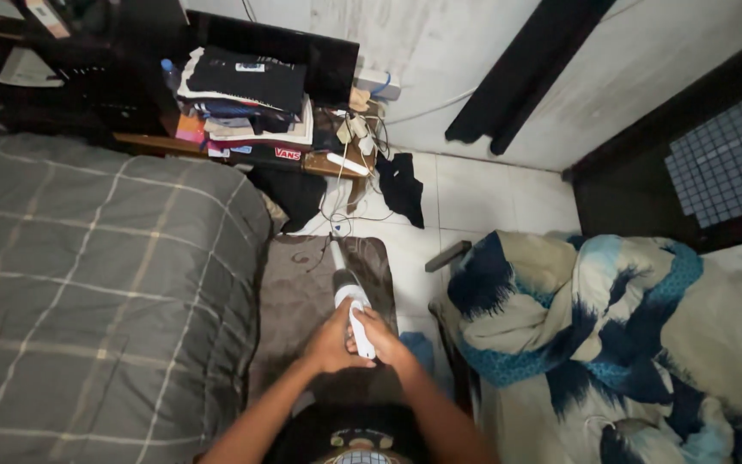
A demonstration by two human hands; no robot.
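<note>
1. Grey checked bedding covers the big bed [88, 292] on the left, and a blue, cream and dark navy comforter [629, 335] is piled on the right. Between them is only a narrow strip of white tiled floor [491, 198], with a brown-grey mat [302, 292] on it.

2. At the far end of the strip, a low wooden shelf [156, 142] carries a stack of folded clothes [251, 103]. Beside it, a bundle of cables and plugs [355, 137] hangs down toward the floor.

3. A white handheld vacuum [352, 301] is over the mat, in the middle of the strip and near the person's body. Its long axis goes away from the person: the handle is at the near end and the thin nozzle points forward and a little left, toward the far edge of the mat and the cables.

4. The left hand [330, 344] is closed around the handle from the left side. The right hand [381, 337] is also wrapped on the handle from the right, so both hands grip the vacuum together.

5. What could go wrong, in my judgement:
   - The nozzle is near the thin loose cables on the mat; it may catch one and pull things from the shelf.
   - The mat looks soft and may lift or fold against the nozzle.
   - The comforter edge hangs close to the strip, and the fabric may get pulled in.
</note>
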